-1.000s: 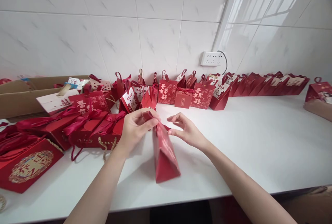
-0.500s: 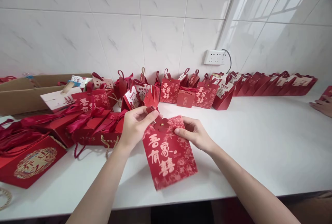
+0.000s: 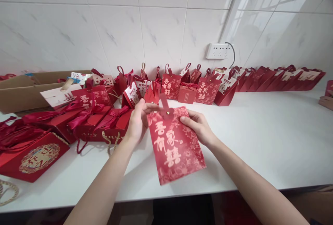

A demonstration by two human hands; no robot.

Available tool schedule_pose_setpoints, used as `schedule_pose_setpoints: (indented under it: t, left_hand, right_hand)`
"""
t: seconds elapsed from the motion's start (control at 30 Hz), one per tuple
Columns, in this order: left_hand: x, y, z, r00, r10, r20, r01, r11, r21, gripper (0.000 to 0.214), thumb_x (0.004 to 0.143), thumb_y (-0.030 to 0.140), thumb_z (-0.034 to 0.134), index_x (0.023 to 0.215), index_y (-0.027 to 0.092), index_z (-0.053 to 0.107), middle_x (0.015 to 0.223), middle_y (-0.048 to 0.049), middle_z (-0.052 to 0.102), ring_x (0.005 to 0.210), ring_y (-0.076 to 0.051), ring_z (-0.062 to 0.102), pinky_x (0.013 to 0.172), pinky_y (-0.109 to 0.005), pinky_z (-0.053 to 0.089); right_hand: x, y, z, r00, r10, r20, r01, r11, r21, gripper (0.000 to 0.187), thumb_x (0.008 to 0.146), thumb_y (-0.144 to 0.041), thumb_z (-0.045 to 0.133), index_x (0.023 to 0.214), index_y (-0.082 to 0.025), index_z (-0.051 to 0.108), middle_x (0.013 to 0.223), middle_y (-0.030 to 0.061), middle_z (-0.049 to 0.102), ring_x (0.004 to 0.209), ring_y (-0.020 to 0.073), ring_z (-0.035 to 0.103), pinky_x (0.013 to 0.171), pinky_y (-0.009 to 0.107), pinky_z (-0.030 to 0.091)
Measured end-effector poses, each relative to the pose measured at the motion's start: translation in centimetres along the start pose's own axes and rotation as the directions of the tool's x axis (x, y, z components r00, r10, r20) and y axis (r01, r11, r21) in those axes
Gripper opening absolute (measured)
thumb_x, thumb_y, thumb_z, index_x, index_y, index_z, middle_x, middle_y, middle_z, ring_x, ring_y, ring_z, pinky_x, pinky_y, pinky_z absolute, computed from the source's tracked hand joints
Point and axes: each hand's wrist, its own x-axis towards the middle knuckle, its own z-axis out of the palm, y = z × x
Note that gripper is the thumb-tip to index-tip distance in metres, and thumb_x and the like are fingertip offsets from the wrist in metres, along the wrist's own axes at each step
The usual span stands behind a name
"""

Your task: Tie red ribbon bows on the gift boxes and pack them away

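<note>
A red paper gift box (image 3: 179, 145) with pink flowers and pale Chinese characters is held up over the white table, slightly tilted. On its top edge a flower-shaped flap (image 3: 168, 113) with a gold stud carries a strap loop (image 3: 163, 100), which stands up. My right hand (image 3: 199, 126) grips the box's upper right edge, thumb on the front and fingers behind. At the upper left corner, my left hand (image 3: 139, 121) has its thumb off the box. Its fingers reach toward the back of the top edge, where their tips are partly hidden.
Larger red boxes with ribbons (image 3: 33, 152) crowd the left side of the table. A cardboard carton (image 3: 15, 96) stands behind them. Small red gift boxes (image 3: 260, 79) line the tiled wall below a power strip (image 3: 218, 51). Another person's hand (image 3: 326, 102) shows at the right edge.
My left hand has let go of the strap loop, which now stands free. The gift box has shifted slightly right and up in view, still in my right hand.
</note>
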Motion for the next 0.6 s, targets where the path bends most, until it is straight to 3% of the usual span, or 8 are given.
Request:
schedule_pose_setpoints:
  t: [0.07,0.17,0.3,0.4,0.5,0.6]
  left_hand:
    - [0.0,-1.0,0.2,0.996,-0.038,0.083,0.044,0.996,-0.071,0.052,0.076,0.063,0.049,0.086,0.015,0.067,0.078,-0.0065,0.071,0.072,-0.021,0.067,0.065,-0.031,0.053]
    - [-0.1,-2.5,0.5,0.97,-0.133,0.205,0.15,0.986,-0.069,0.049,0.074,0.055,0.06,0.102,0.015,0.065,0.09,-0.0075,0.072,0.089,-0.025,0.067,0.08,-0.035,0.052]
    - [-0.6,-3.6,0.8,0.934,-0.162,0.317,0.22,0.963,-0.155,0.057,0.071,0.05,0.068,0.119,0.021,0.057,0.11,-0.0068,0.068,0.102,-0.028,0.062,0.086,-0.038,0.05]
    - [-1.0,-3.4,1.1,0.919,-0.098,0.381,0.188,0.96,-0.206,0.074,0.069,0.046,0.071,0.133,0.024,0.042,0.12,-0.0086,0.063,0.104,-0.029,0.061,0.083,-0.04,0.051]
    - [-1.4,-3.2,1.6,0.93,-0.036,0.366,0.094,0.985,-0.142,0.093,0.065,0.034,0.078,0.142,0.025,0.026,0.129,-0.0113,0.056,0.109,-0.029,0.058,0.087,-0.04,0.05]
    - [-1.6,-3.6,1.9,0.946,0.076,0.315,-0.061,0.997,-0.056,0.084,0.066,0.024,0.078,0.136,0.027,0.032,0.129,-0.0087,0.054,0.112,-0.025,0.056,0.092,-0.035,0.048]
  right_hand:
    - [0.4,0.2,-0.1,0.988,-0.038,-0.148,0.042,0.999,0.02,0.029,0.07,-0.042,0.072,0.085,-0.018,0.067,0.084,0.003,0.071,0.072,0.0189,0.067,0.067,0.03,0.055]
    - [0.9,0.2,-0.5,0.941,-0.03,-0.337,0.065,0.994,0.092,0.028,0.069,-0.041,0.073,0.082,-0.018,0.065,0.082,0.0034,0.072,0.074,0.0212,0.068,0.068,0.031,0.055]
    - [1.5,0.4,-1.3,0.867,0.193,-0.459,-0.073,0.961,0.266,0.019,0.073,-0.034,0.069,0.076,-0.016,0.064,0.072,0.0048,0.071,0.066,0.0204,0.067,0.06,0.029,0.055]
    - [2.1,1.1,-1.9,0.84,0.338,-0.425,-0.142,0.892,0.43,0.014,0.078,-0.029,0.063,0.076,-0.015,0.065,0.072,0.0043,0.071,0.062,0.0165,0.065,0.059,0.025,0.053]
    - [2.4,1.9,-1.9,0.886,0.331,-0.324,-0.128,0.847,0.516,0.011,0.081,-0.023,0.057,0.08,-0.016,0.066,0.075,0.0017,0.071,0.062,0.0133,0.064,0.061,0.023,0.052]
    - [2.3,2.7,-1.6,0.924,0.303,-0.235,-0.146,0.844,0.516,0.016,0.082,-0.026,0.055,0.082,-0.016,0.067,0.075,0.002,0.071,0.063,0.014,0.063,0.063,0.025,0.052]
